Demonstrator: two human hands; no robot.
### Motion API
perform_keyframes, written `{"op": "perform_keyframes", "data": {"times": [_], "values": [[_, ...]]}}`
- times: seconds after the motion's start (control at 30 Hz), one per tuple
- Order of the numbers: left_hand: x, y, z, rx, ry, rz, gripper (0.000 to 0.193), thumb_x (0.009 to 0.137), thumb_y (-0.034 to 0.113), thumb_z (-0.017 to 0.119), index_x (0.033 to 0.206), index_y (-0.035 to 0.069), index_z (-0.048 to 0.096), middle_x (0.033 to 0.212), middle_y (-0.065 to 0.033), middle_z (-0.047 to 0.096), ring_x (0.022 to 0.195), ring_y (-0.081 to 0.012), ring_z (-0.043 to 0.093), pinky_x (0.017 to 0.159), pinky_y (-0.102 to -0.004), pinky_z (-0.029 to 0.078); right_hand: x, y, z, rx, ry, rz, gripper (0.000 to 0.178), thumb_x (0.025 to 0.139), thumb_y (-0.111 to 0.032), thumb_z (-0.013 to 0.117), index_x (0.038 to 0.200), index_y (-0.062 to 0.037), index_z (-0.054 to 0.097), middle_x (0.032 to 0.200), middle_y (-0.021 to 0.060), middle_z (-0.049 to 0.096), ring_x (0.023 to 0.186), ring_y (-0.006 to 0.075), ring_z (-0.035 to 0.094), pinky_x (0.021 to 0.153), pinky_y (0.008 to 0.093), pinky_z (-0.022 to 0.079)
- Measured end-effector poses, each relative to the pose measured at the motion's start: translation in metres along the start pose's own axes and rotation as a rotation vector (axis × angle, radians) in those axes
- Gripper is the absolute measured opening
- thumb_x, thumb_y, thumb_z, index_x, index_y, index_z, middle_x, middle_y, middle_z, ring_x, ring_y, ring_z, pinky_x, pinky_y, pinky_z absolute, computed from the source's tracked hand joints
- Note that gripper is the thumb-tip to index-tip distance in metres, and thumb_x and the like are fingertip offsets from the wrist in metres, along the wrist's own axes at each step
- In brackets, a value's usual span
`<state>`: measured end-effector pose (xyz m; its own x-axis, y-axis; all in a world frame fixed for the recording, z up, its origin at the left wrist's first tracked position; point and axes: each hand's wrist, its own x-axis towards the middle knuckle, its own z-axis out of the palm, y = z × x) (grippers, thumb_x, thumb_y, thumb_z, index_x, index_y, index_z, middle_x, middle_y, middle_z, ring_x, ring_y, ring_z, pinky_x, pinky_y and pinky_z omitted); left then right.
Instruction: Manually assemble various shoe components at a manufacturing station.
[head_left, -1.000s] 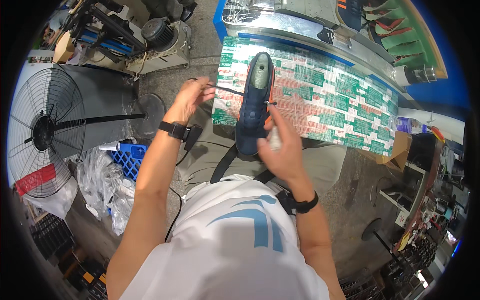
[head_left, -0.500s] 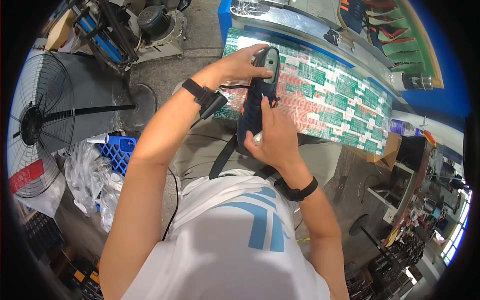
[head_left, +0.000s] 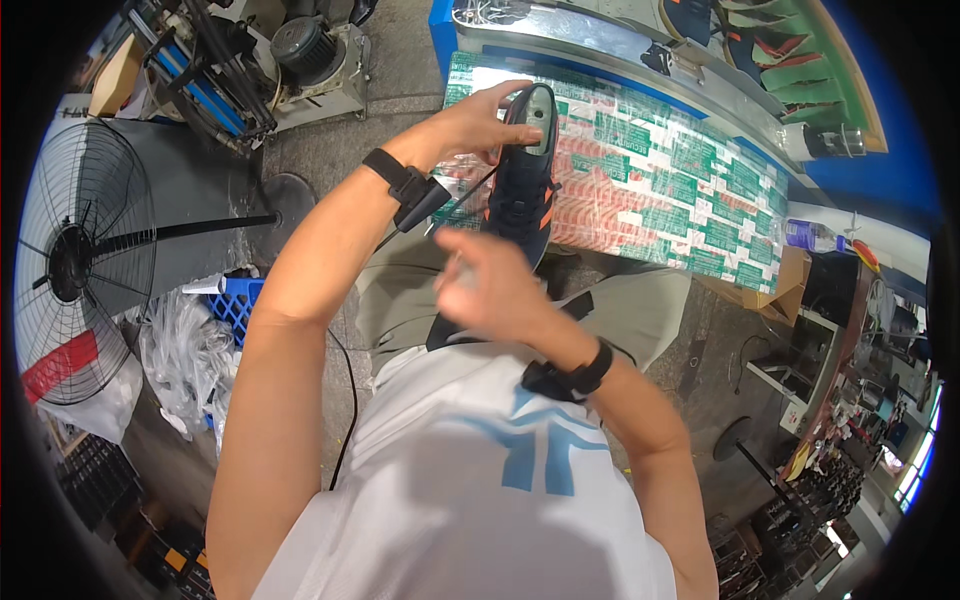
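Observation:
A dark navy shoe (head_left: 520,195) with orange side stripes stands on its toe end near my lap, a pale green last (head_left: 539,118) filling its opening. My left hand (head_left: 487,122) is closed round the heel end, thumb on the last. My right hand (head_left: 492,285), smeared by motion, is left of the shoe's lower part, apart from it. It is closed round a thin metal-tipped tool (head_left: 431,230), mostly hidden in the fingers. A black lace (head_left: 468,196) runs taut from the shoe down toward the tool tip; whether it is hooked there I cannot tell.
A bench topped with green, white and red taped wrapping (head_left: 660,190) lies beyond the shoe. Behind it runs a metal-edged conveyor (head_left: 590,40) with more shoes (head_left: 690,18). At left stand a floor fan (head_left: 72,260), a blue crate (head_left: 236,308) and plastic bags (head_left: 180,350).
My right hand has moved left and down off the shoe's front with the tool. The lace now stretches out to the left. My left hand still holds the heel end, the shoe slightly shifted.

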<state>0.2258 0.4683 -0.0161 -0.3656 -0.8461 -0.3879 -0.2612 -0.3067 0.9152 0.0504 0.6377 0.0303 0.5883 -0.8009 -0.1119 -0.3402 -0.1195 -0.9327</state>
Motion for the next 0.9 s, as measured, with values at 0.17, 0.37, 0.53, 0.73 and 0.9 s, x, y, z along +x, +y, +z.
{"op": "perform_keyframes", "data": {"times": [0.17, 0.37, 0.53, 0.73, 0.9], "values": [[-0.004, 0.005, 0.0, 0.077, -0.013, -0.03, 0.105, 0.097, 0.046, 0.091, 0.179, 0.018, 0.033, 0.169, -0.0299, 0.049, 0.139, -0.039, 0.067, 0.092, -0.0476, 0.067, -0.027, 0.006, -0.026, -0.006, -0.086, -0.039, 0.07, 0.086, -0.023, 0.082, 0.146, 0.0088, 0.064, 0.112, 0.0241, 0.075, 0.103, 0.0404, 0.076, 0.095, 0.047, 0.06], [0.017, 0.007, 0.037, 0.276, 0.188, 0.044, 0.132, 0.084, 0.062, 0.095, 0.174, -0.007, 0.027, 0.154, -0.0373, 0.06, 0.146, -0.0445, 0.061, 0.12, -0.0416, 0.051, -0.023, 0.03, -0.056, -0.301, 0.363, -0.057, 0.079, 0.085, -0.019, 0.082, 0.154, 0.0101, 0.056, 0.108, 0.0199, 0.069, 0.099, 0.0374, 0.07, 0.088, 0.0478, 0.059], [0.027, -0.001, 0.041, 0.278, 0.215, 0.026, 0.12, 0.083, 0.044, 0.091, 0.169, -0.01, 0.029, 0.138, -0.0358, 0.069, 0.127, -0.0399, 0.072, 0.105, -0.0412, 0.058, -0.027, 0.037, -0.058, -0.608, 0.295, -0.075, 0.084, 0.084, -0.021, 0.084, 0.156, 0.009, 0.055, 0.111, 0.0204, 0.068, 0.098, 0.0392, 0.068, 0.088, 0.0482, 0.058], [0.026, -0.008, 0.049, 0.312, 0.205, 0.053, 0.11, 0.081, 0.039, 0.086, 0.166, -0.008, 0.033, 0.127, -0.0302, 0.072, 0.113, -0.0395, 0.074, 0.097, -0.043, 0.06, -0.083, 0.015, -0.081, -0.576, 0.113, -0.029, 0.096, 0.078, -0.017, 0.085, 0.165, 0.0037, 0.05, 0.113, 0.0211, 0.067, 0.098, 0.0408, 0.066, 0.09, 0.0494, 0.056], [0.019, -0.011, 0.067, 0.387, 0.267, 0.103, 0.102, 0.082, 0.034, 0.084, 0.164, -0.006, 0.037, 0.13, -0.0277, 0.069, 0.117, -0.0354, 0.07, 0.102, -0.0412, 0.057, -0.086, 0.015, -0.073, -0.54, 0.156, -0.01, 0.092, 0.078, -0.019, 0.085, 0.161, 0.0066, 0.053, 0.111, 0.0197, 0.066, 0.096, 0.0396, 0.066, 0.09, 0.0494, 0.056]]}}
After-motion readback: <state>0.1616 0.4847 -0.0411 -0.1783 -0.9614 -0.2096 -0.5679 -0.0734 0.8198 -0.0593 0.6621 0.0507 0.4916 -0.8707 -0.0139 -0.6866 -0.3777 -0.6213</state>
